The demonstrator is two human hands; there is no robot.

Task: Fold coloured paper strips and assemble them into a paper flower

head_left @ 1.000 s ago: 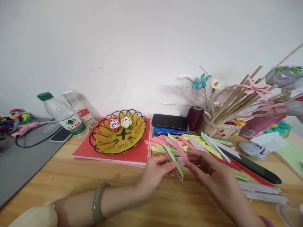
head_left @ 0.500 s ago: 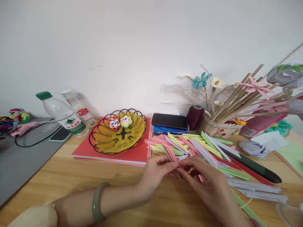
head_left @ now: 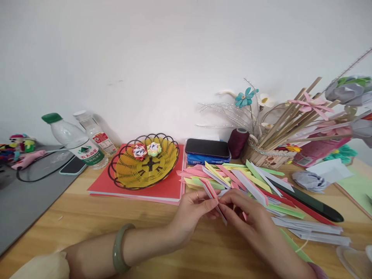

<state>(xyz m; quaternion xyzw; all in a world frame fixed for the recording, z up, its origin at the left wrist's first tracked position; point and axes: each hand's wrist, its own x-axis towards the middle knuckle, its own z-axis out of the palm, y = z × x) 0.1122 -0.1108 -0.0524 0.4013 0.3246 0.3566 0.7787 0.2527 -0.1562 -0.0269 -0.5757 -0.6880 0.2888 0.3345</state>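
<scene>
Between thumb and fingers, my left hand (head_left: 188,217) grips a small bundle of folded paper strips (head_left: 208,188), with pink, red and white edges showing. The bundle slants, its lower end pointing down towards the tabletop. My right hand (head_left: 252,217) pinches at the bundle's right side, fingertips close to my left thumb; the exact contact is partly hidden by the fingers. Just behind both hands lies a loose pile of folded paper strips (head_left: 255,182) in pink, yellow, green, white and red.
A yellow woven basket (head_left: 133,176) with two paper flowers (head_left: 147,150) rests on red paper (head_left: 100,180). Bottles (head_left: 90,153) and a phone (head_left: 72,165) stand left. Behind are a black phone (head_left: 207,147), a thread spool (head_left: 238,143) and a stick-filled holder (head_left: 258,157). A dark green-black tool (head_left: 319,207) lies right.
The bundle has turned slightly between my hands, so more of its pale face shows and its lower end sits a little further right. The whole view has shifted slightly.
</scene>
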